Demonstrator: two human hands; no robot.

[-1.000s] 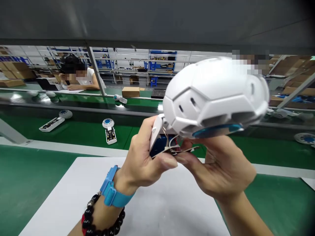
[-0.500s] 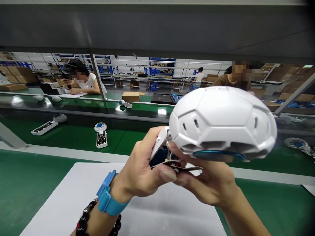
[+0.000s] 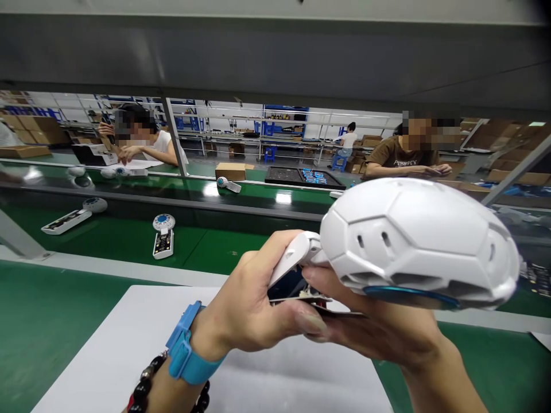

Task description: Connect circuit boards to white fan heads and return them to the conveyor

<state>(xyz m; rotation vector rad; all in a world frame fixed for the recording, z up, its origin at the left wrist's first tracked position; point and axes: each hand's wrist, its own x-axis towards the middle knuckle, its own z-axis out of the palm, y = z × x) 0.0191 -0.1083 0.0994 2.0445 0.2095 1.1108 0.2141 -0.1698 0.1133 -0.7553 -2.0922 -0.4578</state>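
Note:
In front of me I hold a white handheld fan (image 3: 422,235) with a football-patterned, slotted head and a blue disc on its underside. My left hand (image 3: 247,307), wearing a blue wrist strap (image 3: 189,350), is closed around the handle (image 3: 293,258). The handle's casing is open, showing a dark blue part inside and a thin board (image 3: 321,300) along its lower edge. My left thumb presses under this board. My right hand (image 3: 387,330) is closed on the handle below the head, its index finger reaching into the opening. Its other fingertips are partly hidden.
A white sheet (image 3: 275,378) lies on the green bench below. On the near belt lie opened fans (image 3: 163,235) with bare boards. A cardboard box (image 3: 231,171) and a black tray (image 3: 279,175) stand beyond. Two co-workers (image 3: 161,143) sit opposite. A shelf (image 3: 275,57) hangs overhead.
The fan has moved right and slightly down in my hands, its handle opening turned a little. Fans on the near belt have shifted left, one on the far belt right. The right co-worker's hands now show.

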